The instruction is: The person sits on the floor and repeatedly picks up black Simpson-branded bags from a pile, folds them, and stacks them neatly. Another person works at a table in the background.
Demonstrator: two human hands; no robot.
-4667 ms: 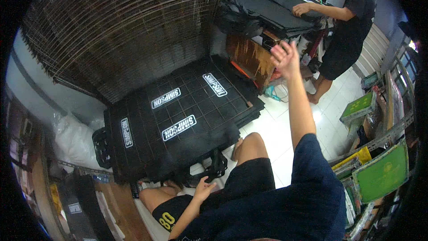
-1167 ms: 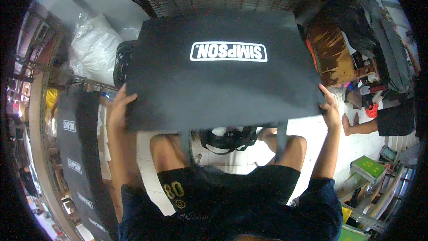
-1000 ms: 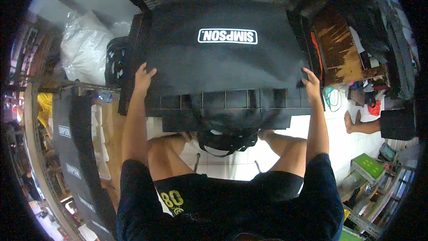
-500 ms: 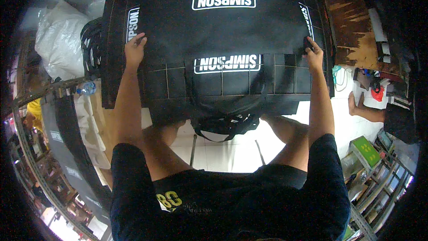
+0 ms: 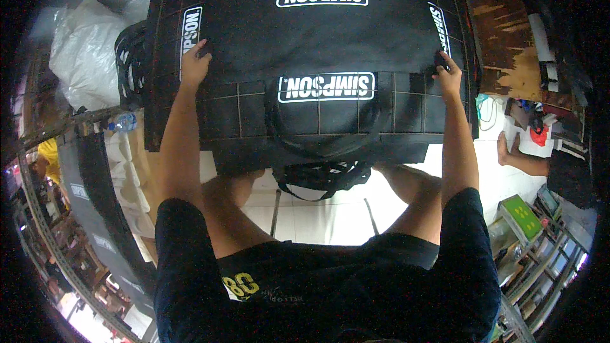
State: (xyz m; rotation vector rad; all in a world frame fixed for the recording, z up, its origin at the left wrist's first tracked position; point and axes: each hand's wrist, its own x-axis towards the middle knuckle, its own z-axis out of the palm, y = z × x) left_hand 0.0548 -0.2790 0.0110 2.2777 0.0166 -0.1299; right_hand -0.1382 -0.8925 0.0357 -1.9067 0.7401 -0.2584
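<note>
Pinching a smooth black sheet [image 5: 324, 35] by its near corners, both hands [image 5: 194, 67] [image 5: 449, 77] hold it over wire grid [image 5: 394, 111]

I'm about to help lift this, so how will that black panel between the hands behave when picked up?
The black panel probably bends instead of staying rigid, since its shading suggests soft dips near the right hand. It seems light for its size, looking thin at its near edge. It might snag on the wire grid showing past that edge.
</note>
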